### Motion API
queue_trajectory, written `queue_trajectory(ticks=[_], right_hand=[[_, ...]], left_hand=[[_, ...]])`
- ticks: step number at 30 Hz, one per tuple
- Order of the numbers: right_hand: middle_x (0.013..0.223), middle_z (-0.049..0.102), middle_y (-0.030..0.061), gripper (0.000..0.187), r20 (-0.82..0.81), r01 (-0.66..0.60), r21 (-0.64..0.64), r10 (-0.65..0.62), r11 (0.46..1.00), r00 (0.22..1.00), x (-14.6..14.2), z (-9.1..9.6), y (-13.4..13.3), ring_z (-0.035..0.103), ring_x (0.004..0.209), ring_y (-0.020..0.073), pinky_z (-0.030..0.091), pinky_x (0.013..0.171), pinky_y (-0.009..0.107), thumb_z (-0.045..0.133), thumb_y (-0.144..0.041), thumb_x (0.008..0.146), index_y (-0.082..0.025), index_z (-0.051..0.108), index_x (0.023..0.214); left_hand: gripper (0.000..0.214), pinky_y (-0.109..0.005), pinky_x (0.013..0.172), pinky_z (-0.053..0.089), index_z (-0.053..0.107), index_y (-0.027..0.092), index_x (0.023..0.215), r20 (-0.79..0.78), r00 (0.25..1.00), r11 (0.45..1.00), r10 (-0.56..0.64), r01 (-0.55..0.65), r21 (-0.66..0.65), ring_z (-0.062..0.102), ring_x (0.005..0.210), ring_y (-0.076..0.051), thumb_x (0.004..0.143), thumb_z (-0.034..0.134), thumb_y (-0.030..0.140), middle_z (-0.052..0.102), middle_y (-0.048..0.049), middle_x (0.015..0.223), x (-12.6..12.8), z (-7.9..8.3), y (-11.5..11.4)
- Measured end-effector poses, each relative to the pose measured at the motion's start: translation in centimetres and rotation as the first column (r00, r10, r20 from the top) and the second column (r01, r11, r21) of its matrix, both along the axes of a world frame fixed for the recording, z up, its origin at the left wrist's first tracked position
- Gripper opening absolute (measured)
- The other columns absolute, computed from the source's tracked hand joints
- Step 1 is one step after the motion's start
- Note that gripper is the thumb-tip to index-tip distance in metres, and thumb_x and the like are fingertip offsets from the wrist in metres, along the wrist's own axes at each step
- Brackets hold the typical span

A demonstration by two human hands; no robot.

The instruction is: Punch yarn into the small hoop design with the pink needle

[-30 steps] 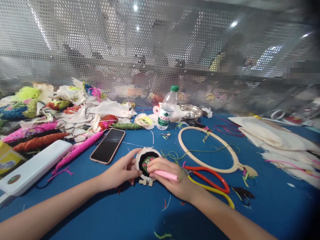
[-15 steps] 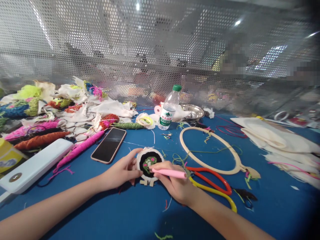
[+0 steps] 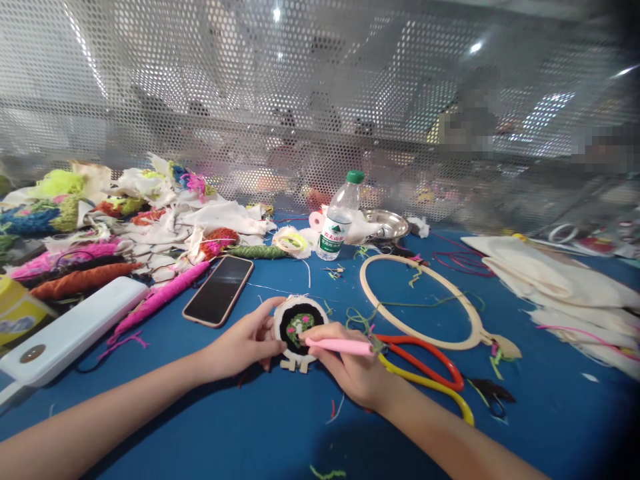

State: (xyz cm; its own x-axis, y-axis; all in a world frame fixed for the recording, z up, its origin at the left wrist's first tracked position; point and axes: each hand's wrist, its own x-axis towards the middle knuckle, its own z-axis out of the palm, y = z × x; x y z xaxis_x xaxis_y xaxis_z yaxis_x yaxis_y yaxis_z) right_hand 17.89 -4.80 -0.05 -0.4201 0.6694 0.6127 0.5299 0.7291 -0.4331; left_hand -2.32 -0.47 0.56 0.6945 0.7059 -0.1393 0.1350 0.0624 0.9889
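A small round embroidery hoop [image 3: 278, 325] holds fabric worked in black, with a green wreath and pink flowers in its middle. My left hand [image 3: 256, 337] is closed on the hoop's left rim, thumb on the front. In my right hand [image 3: 350, 367] is a pink-handled punch needle [image 3: 345, 346], gripped like a pen. Its tip end meets the worked fabric, though my fingers hide the exact point. At the hoop's lower edge sits its screw clamp [image 3: 296, 366].
Left lie a phone [image 3: 219, 291], a white device [image 3: 75, 327] and heaped yarn and cloth [image 3: 170, 230]. Beyond the hoop stands a water bottle [image 3: 336, 227]. To the right are a large hoop [image 3: 377, 303], red-and-yellow-handled scissors [image 3: 430, 383] and folded cloth [image 3: 550, 273]. A perforated metal screen [image 3: 250, 87] rises behind.
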Motion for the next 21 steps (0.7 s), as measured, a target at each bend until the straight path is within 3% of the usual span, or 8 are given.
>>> queue_trajectory(ticks=[4, 9, 14, 21], right_hand=[[0.085, 0.066, 0.0041, 0.010, 0.023, -0.003, -0.020, 0.003, 1.000, 1.000, -0.1, 0.1, 0.0, 0.064, 0.077, 0.0144, 0.050, 0.068, 0.025, 0.047, -0.019, 0.086, -0.020, 0.054, 0.093], [0.085, 0.062, 0.0043, 0.009, 0.000, -0.046, -0.115, 0.046, 0.992, 0.999, -0.4, 1.0, -0.2, 0.059, 0.081, 0.0149, 0.048, 0.072, 0.028, 0.050, -0.021, 0.084, -0.020, 0.057, 0.089], [0.079, 0.062, 0.0054, 0.012, 0.119, -0.030, -0.035, 0.034, 0.999, 0.992, -1.0, 1.5, -0.3, 0.058, 0.076, 0.0159, 0.048, 0.067, 0.029, 0.049, -0.021, 0.085, -0.019, 0.061, 0.085], [0.080, 0.063, 0.0035, 0.009, -0.048, -0.015, -0.080, 0.011, 0.997, 0.999, -0.7, 0.6, 0.1, 0.058, 0.077, 0.0142, 0.047, 0.071, 0.027, 0.055, -0.021, 0.081, -0.019, 0.061, 0.087]], left_hand=[[0.062, -0.021, 0.048, 0.044, 0.021, 0.024, 0.129, -0.006, 1.000, 1.000, 0.000, 0.000, 0.005, 0.048, 0.056, -0.008, 0.076, 0.055, 0.024, 0.047, 0.0042, 0.073, 0.0, 0.1, -0.1], [0.067, -0.022, 0.051, 0.044, 0.016, 0.024, 0.135, -0.059, 0.998, 0.995, 0.011, -0.005, 0.102, 0.046, 0.056, -0.009, 0.078, 0.051, 0.022, 0.046, 0.0049, 0.069, 0.0, 0.3, -0.4], [0.068, -0.022, 0.050, 0.041, 0.016, 0.024, 0.137, -0.101, 0.995, 0.988, 0.006, 0.009, 0.152, 0.047, 0.055, -0.009, 0.079, 0.050, 0.024, 0.048, 0.0038, 0.070, -0.1, 0.1, -0.5], [0.068, -0.022, 0.050, 0.042, 0.015, 0.023, 0.138, -0.095, 0.995, 0.985, -0.005, 0.021, 0.169, 0.045, 0.054, -0.009, 0.080, 0.050, 0.027, 0.046, 0.0037, 0.069, -0.1, 0.5, -0.7]])
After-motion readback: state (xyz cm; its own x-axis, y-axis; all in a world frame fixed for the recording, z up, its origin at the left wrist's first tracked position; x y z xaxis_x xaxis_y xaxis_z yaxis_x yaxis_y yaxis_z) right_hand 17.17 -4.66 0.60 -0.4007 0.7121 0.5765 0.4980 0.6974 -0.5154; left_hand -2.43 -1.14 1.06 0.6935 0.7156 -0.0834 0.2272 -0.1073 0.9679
